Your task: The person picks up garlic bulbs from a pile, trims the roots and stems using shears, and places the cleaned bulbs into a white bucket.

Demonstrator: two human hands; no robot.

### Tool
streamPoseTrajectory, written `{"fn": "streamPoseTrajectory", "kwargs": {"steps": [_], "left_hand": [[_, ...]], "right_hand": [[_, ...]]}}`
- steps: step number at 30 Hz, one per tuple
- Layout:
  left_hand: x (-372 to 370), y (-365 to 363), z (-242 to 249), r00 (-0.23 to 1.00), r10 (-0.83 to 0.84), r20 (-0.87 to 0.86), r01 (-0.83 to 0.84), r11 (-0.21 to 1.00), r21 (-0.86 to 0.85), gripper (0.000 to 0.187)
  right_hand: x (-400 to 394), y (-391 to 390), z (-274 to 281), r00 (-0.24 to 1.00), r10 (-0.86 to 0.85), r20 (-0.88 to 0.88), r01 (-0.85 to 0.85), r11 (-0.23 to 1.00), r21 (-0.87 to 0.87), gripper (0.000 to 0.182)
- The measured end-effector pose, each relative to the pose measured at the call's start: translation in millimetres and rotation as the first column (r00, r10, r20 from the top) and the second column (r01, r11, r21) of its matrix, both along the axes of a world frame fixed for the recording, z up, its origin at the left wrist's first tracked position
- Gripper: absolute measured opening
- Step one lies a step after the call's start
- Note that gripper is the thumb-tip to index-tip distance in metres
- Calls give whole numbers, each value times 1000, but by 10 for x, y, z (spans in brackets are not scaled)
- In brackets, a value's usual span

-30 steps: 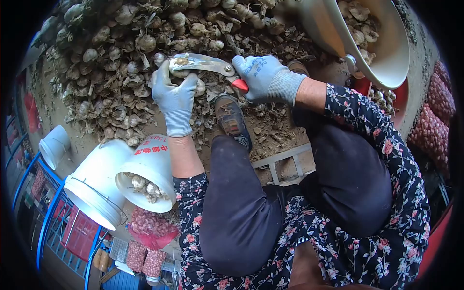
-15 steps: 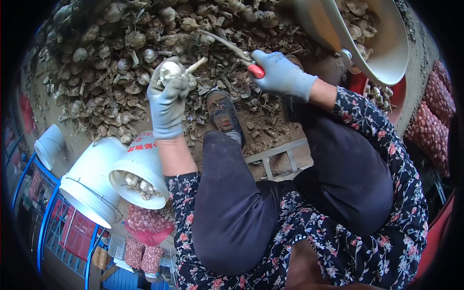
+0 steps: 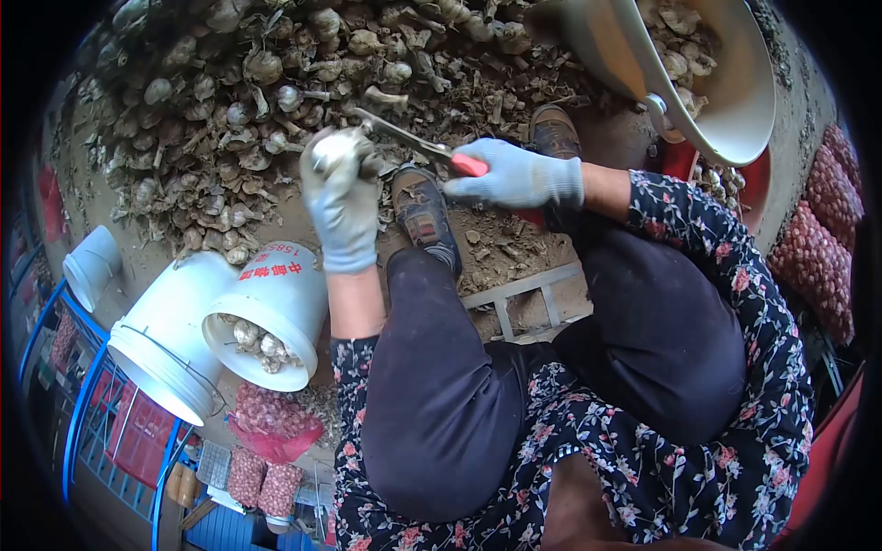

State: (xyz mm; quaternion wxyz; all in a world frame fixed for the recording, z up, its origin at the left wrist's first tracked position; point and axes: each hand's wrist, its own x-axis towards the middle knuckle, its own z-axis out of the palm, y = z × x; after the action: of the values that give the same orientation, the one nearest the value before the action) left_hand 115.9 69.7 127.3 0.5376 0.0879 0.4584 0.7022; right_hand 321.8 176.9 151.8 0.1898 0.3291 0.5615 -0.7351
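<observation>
My left hand (image 3: 345,207), in a pale work glove, is closed around a garlic bulb (image 3: 338,150). In my gloved right hand (image 3: 519,174) is a pair of red-handled shears (image 3: 409,140), pointing left. Their blade tip is right at the top of the bulb. Just above the blades a short piece of garlic stem (image 3: 386,97) shows apart from the bulb. Beyond both hands spreads a heap of garlic bulbs (image 3: 262,66) with dry stems and husks.
Tilted white buckets (image 3: 276,275) lie at left, one with garlic inside. A large pale bucket (image 3: 744,101) holds garlic at upper right. Red net sacks (image 3: 813,262) stand at right. A blue metal frame (image 3: 84,413) is at lower left. My shoes (image 3: 424,216) rest before the heap.
My left hand has moved right and slightly down with the bulb. The shears have come to the bulb's top, and the long stem is now a separate piece above it.
</observation>
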Motion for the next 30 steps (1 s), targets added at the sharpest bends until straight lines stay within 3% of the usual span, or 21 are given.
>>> {"fn": "streamPoseTrajectory", "kwargs": {"steps": [2, 3, 4, 6, 7, 8, 10, 11, 12, 13, 15, 17, 19, 22, 27, 29, 30], "left_hand": [[-202, -273, 6, 976, 125, 180, -148, 982, 118, 45], [-355, -463, -5, 965, 195, 176, -211, 974, 78, 39], [-550, -643, -94, 966, 172, 194, -190, 978, 84, 37], [-744, -948, -300, 966, 156, 204, -176, 981, 80, 35], [-775, -965, -426, 982, -29, -187, -13, 976, -219, 33], [-809, -958, -569, 826, -316, -466, 22, 845, -534, 33], [-531, -485, -554, 724, -632, -277, 147, 534, -833, 47], [-408, -365, -608, 488, -769, -413, 49, 497, -867, 55], [-338, -255, -692, 201, -851, -486, -61, 484, -873, 62], [-292, -191, -889, 96, -862, -498, -134, 484, -864, 74], [-276, -57, -1026, 109, -841, -530, -148, 514, -845, 69], [-257, 18, -929, 139, -852, -505, -106, 494, -863, 66], [-246, 106, -663, 158, -864, -479, -73, 473, -878, 64], [-130, 144, -327, 44, -888, -458, -96, 452, -887, 52], [-85, 175, -100, 198, -836, -512, 28, 527, -849, 43], [-118, 164, -80, 218, -766, -605, 118, 636, -763, 36], [-137, 122, -134, 221, -764, -606, 115, 638, -762, 36]], "right_hand": [[137, -21, -54, 1000, -26, -4, 27, 999, 40, 35], [194, -37, -77, 998, -56, -9, 56, 995, 80, 28], [216, -1, -26, 982, -131, 136, 144, 985, -95, 26], [237, 13, -101, 969, -106, 224, 128, 988, -89, 28], [212, 48, -111, 961, -68, 270, 89, 994, -65, 30], [195, 48, -149, 961, -66, 268, 86, 994, -65, 30], [185, -12, -233, 972, 5, 233, -35, 992, 123, 35], [176, -25, -239, 971, 6, 237, -36, 992, 123, 35], [168, -37, -236, 968, 57, 244, -115, 966, 233, 41], [168, -51, -241, 960, 107, 257, -193, 922, 335, 49], [175, -67, -249, 954, 155, 257, -241, 906, 348, 46], [128, -26, -213, 890, 298, 344, -417, 838, 351, 47], [91, -20, -241, 888, 308, 341, -430, 820, 378, 46], [50, -95, -332, 945, 253, 209, -328, 717, 615, 42], [-84, -21, -157, 945, 299, 132, -322, 780, 536, 39], [-22, -25, -165, 966, 259, 19, -228, 809, 542, 35], [22, -46, -158, 989, 145, -11, -121, 862, 492, 30]]}}
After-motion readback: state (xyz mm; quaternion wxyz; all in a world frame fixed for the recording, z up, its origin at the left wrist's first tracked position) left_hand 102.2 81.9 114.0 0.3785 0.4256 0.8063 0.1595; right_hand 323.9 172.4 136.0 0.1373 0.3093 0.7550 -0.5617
